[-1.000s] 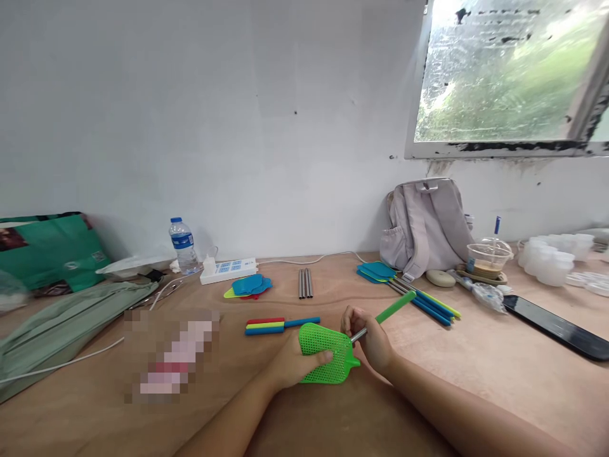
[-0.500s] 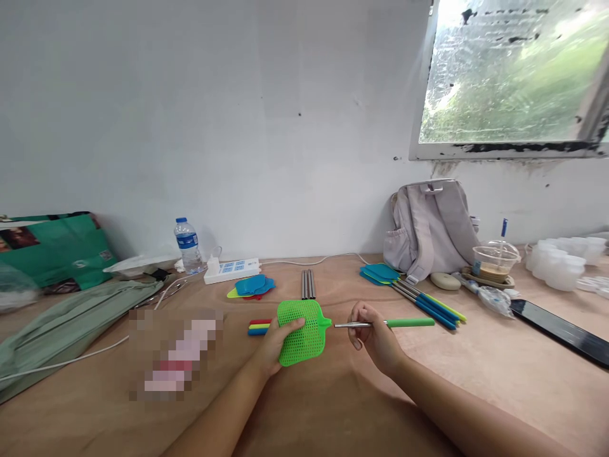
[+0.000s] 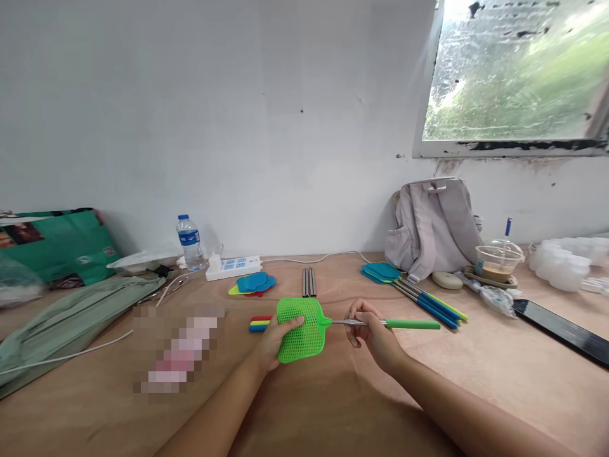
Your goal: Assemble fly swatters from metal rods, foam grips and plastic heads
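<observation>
My left hand (image 3: 276,339) is closed on a green mesh fly swatter head (image 3: 304,333), thumb across its front. In my right hand (image 3: 371,330), fingers pinch the metal rod of a green-gripped handle (image 3: 413,324). The rod's tip meets the neck of the swatter head, and the two lie in one line. Beyond my hands are several metal tubes (image 3: 309,282) side by side. Blue, yellow and red swatter heads (image 3: 252,283) lie stacked at left. Red, yellow and blue grips (image 3: 260,324) stick out behind my left hand.
Assembled blue-headed swatters (image 3: 380,272) lie at right before a grey backpack (image 3: 428,222). A power strip (image 3: 233,267) and water bottle (image 3: 190,244) stand by the wall. Farther right are a drink cup (image 3: 498,261), a black flat object (image 3: 564,331) and white containers (image 3: 566,270).
The gap between the rod tip and the swatter head has closed; the rod now touches the neck. A thinner length of rod shows between my right hand and the head.
</observation>
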Demonstrator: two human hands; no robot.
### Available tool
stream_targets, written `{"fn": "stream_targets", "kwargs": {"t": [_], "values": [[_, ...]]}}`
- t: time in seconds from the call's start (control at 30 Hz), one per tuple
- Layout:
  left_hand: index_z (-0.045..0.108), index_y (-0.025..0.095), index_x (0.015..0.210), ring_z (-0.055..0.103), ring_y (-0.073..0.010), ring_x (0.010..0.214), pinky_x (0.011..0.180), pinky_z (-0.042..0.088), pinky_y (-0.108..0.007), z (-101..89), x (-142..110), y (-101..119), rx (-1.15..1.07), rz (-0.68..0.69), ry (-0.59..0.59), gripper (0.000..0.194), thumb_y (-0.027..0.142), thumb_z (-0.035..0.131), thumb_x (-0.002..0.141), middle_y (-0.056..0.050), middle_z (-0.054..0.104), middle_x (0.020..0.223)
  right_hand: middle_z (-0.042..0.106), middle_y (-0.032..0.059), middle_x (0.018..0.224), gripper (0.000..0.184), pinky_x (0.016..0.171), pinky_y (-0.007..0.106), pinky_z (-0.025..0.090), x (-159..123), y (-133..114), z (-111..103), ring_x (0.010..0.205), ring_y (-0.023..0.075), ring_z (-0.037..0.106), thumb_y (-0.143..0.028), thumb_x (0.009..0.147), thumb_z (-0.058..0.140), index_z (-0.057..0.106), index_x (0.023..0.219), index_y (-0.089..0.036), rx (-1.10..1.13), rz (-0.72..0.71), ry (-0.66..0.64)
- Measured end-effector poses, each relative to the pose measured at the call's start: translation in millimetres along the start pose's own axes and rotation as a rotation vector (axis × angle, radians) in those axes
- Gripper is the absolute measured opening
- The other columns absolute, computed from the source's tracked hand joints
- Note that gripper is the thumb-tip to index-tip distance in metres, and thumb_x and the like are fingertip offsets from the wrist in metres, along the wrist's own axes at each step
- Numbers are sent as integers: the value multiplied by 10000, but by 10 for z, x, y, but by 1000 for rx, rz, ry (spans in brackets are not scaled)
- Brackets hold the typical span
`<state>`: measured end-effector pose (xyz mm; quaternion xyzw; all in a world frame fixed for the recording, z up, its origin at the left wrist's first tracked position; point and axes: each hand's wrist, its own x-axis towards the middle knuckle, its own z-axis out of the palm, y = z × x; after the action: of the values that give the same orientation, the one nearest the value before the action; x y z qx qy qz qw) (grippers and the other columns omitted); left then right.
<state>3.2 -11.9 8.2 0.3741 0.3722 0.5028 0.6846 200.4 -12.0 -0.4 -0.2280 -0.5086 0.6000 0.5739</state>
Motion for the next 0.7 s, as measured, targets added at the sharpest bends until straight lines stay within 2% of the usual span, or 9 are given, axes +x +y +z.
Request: {"fn": "stream_targets", "kwargs": {"t": [0.23,0.37,0.5,0.7], "values": [[635,146,786,643,-276,840,785,488,-431,13,-47,16,-3,-16,-43,354,201,775,465,-63,701,810,518,-10,482,120,368,215,283,35,47,-94,381,100,409,-260,683,427,481,610,-180,-53,31,-20],[651,138,846,633,-282,873,814,470,-440,31,-68,4,39,4,-83,389,190,763,477,-86,700,851,443,-10,413,230,355,219,236,62,78,-137,371,99,372,-313,684,411,458,503,-178,-77,104,-50],[660,138,876,630,-281,884,833,459,-445,40,-69,-23,75,8,-113,409,177,761,482,-94,698,887,351,-39,358,257,355,224,181,70,124,-140,333,76,275,-324,670,404,409,450,-191,-38,132,-69],[658,138,832,626,-276,893,817,473,-422,56,-70,-62,153,53,-45,394,210,781,465,-95,694,917,327,-49,333,257,349,220,127,51,226,-96,306,63,214,-320,659,392,365,434,-200,64,158,-35]]}}
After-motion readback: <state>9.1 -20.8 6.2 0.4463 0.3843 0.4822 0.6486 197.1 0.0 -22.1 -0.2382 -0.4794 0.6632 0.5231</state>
